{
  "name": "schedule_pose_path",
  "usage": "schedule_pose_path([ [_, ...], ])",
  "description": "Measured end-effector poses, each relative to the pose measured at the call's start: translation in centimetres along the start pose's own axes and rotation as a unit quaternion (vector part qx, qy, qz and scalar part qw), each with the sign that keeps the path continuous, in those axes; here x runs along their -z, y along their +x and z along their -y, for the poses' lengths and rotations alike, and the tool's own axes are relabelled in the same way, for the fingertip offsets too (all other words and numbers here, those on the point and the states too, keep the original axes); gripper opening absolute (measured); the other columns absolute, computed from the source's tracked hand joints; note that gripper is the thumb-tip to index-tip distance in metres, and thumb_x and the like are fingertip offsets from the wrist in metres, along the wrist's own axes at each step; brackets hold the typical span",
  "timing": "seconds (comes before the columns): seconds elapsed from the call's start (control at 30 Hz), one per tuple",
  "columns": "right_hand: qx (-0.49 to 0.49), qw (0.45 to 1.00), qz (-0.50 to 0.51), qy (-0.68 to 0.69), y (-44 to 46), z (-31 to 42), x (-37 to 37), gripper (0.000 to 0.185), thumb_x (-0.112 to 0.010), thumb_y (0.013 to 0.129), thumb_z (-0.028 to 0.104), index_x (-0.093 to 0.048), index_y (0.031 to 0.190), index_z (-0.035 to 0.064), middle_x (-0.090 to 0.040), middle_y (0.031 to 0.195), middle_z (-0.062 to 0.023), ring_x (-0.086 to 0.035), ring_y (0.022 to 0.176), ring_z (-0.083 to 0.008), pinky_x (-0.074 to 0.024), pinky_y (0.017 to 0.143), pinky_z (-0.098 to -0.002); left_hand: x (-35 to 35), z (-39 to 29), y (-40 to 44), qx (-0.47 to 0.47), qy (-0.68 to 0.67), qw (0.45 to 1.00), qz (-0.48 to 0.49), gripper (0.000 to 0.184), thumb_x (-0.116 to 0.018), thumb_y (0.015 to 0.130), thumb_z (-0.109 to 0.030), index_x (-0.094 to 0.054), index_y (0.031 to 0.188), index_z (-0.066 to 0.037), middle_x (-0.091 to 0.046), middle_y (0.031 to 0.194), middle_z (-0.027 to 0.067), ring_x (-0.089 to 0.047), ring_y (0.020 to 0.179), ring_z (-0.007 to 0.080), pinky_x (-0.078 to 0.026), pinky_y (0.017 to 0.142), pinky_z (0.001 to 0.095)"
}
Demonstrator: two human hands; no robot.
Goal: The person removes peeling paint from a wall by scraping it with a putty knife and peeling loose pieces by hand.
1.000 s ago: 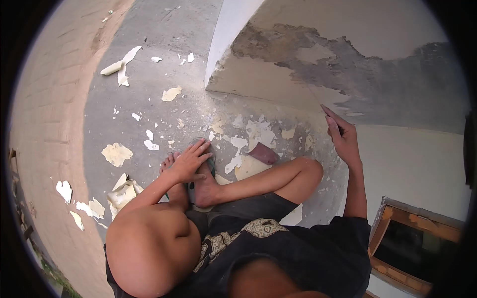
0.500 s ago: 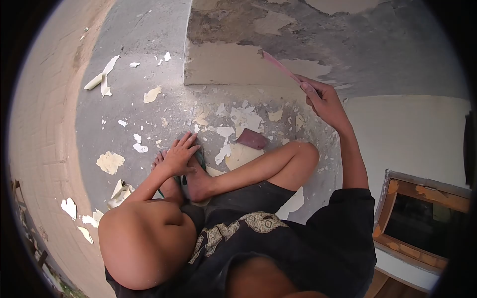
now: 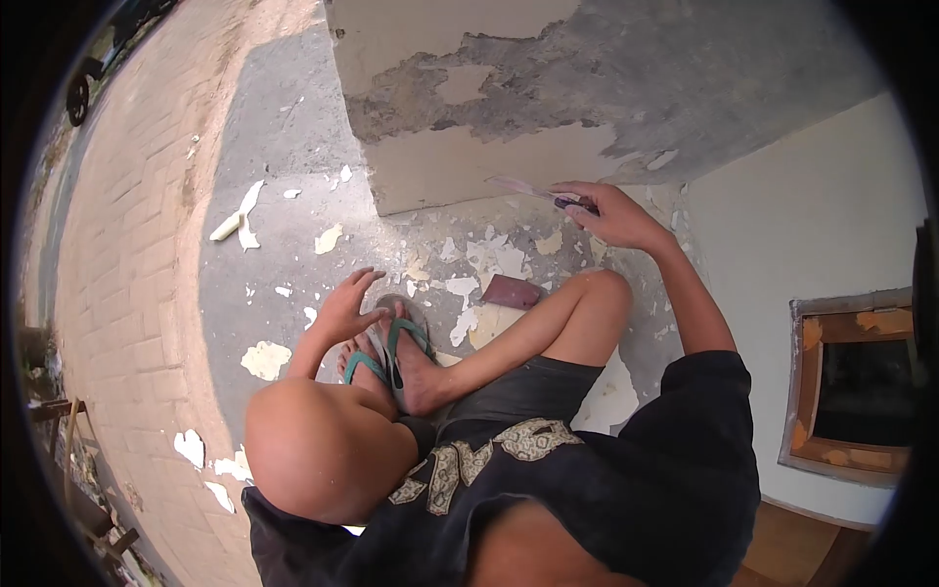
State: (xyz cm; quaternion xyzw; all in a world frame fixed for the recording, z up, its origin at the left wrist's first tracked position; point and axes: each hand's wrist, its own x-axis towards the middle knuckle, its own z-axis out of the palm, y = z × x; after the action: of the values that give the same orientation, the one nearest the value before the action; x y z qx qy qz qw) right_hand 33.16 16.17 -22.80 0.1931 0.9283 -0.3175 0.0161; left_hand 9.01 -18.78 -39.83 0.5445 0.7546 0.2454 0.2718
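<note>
My right hand (image 3: pixel 618 219) is wrapped around the dark handle of a scraper (image 3: pixel 528 189). Its thin blade, smeared by motion, points left in front of the wall's remaining cream paint (image 3: pixel 430 176); I cannot tell whether it touches. Higher up, the wall shows bare grey plaster (image 3: pixel 606 78) with ragged paint edges. My left hand (image 3: pixel 347 309) hovers over my feet with its fingers apart and nothing in it. Below it are my green-strapped flip-flops (image 3: pixel 407 336). A dark red block (image 3: pixel 512 292) lies on the floor beside my bent leg.
Flakes of peeled paint (image 3: pixel 499 256) are strewn over the grey floor. A curled paint strip (image 3: pixel 240 217) lies further left, near the brick paving (image 3: pixel 137 293). To the right is a pale wall with a wooden window frame (image 3: pixel 804 382).
My right hand has lowered and turned, bringing the scraper down the wall. My left hand has lifted off my foot. The view has shifted and tilted slightly.
</note>
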Motion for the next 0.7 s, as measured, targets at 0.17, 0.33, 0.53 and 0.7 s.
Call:
schedule_pose_path([
  [0.17,-0.117,0.986,-0.021,-0.113,-2.9,3.5,5.1,0.031,-0.054,0.091,0.009,-0.06,0.122,0.0047,-0.063,0.074,-0.0082,-0.057,0.067,-0.0162,-0.0454,0.068,-0.0321,10.7,-4.1,1.7,-0.024,0.016,0.986,-0.162,0.064,-0.071,0.082,-0.026,-0.042,0.138,-0.01,-0.045,0.139,0.0161,-0.043,0.129,0.0343,-0.036,0.106,0.0429],
  [0.33,-0.082,0.934,-0.11,-0.329,-3.6,8.4,7.8,0.03,-0.053,0.091,0.01,-0.061,0.118,0.0031,-0.063,0.071,-0.014,-0.058,0.063,-0.0248,-0.0456,0.067,-0.0366,18.9,-10.0,7.3,-0.144,0.088,0.848,-0.502,0.067,-0.069,0.086,-0.034,-0.037,0.139,-0.011,-0.043,0.14,0.0135,-0.042,0.131,0.0278,-0.035,0.109,0.0462],
  [0.53,-0.117,0.934,-0.088,-0.326,-1.5,10.0,10.5,0.026,-0.054,0.09,0.01,-0.065,0.112,0.0023,-0.064,0.076,-0.0176,-0.06,0.068,-0.0334,-0.0459,0.068,-0.0387,23.3,-16.7,14.6,-0.322,0.053,0.701,-0.634,0.066,-0.054,0.094,-0.039,-0.029,0.142,-0.002,-0.038,0.14,0.0218,-0.035,0.132,0.0337,-0.029,0.11,0.0434],
  [0.7,-0.07,0.94,-0.112,-0.315,-0.4,9.5,8.7,0.023,-0.054,0.09,0.008,-0.067,0.106,0.0006,-0.066,0.087,-0.0211,-0.062,0.081,-0.036,-0.0472,0.076,-0.0397,23.5,-14.5,17.7,-0.307,0.052,0.691,-0.653,0.063,-0.057,0.092,-0.033,-0.033,0.14,0.001,-0.043,0.136,0.0254,-0.041,0.129,0.0371,-0.033,0.106,0.0426],
])
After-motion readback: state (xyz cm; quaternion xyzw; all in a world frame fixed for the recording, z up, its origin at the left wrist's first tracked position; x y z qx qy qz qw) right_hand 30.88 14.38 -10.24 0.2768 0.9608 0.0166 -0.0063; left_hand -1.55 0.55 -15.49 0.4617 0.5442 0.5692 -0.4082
